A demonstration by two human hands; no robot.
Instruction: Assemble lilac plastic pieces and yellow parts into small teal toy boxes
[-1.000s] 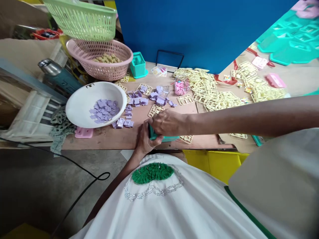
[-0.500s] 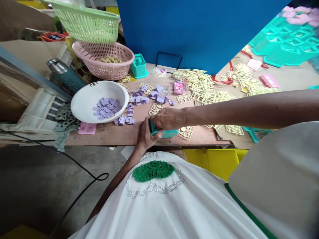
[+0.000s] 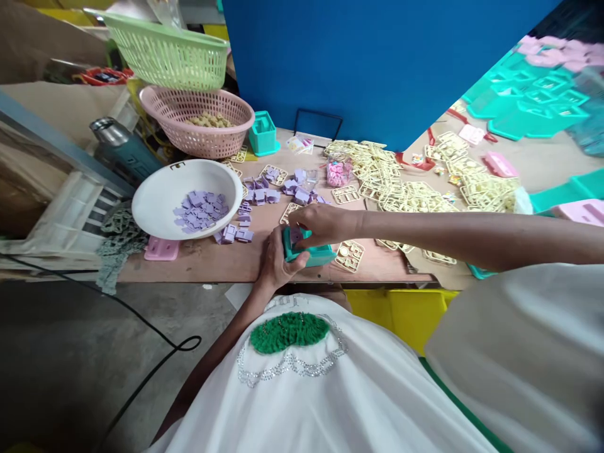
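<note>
On the near edge of the bench, a teal plastic box (image 3: pixel 317 255) lies on its side, its open end facing left. My left hand (image 3: pixel 277 261) is wrapped round that end, thumb along the near side. My right hand (image 3: pixel 325 225) comes from the right and bends over the opening, fingers curled down at it. Between its thumb and fingers shows a small purple plastic piece (image 3: pixel 296 235), partly hidden. Just right of the box is a cream sprue frame of small parts (image 3: pixel 350 256).
A white bowl (image 3: pixel 141 204) with flat purple pieces stands left, near loose purple parts (image 3: pixel 262 192). Behind are a pink basket (image 3: pixel 207 138), a green basket (image 3: pixel 170 53) and a flask (image 3: pixel 125 148). Cream sprue frames (image 3: pixel 410 195) pile up right of a blue panel (image 3: pixel 377 75).
My right hand has lifted slightly and opened its curl, exposing the box opening and the purple piece. My left hand still holds the box. The view has shifted a little.
</note>
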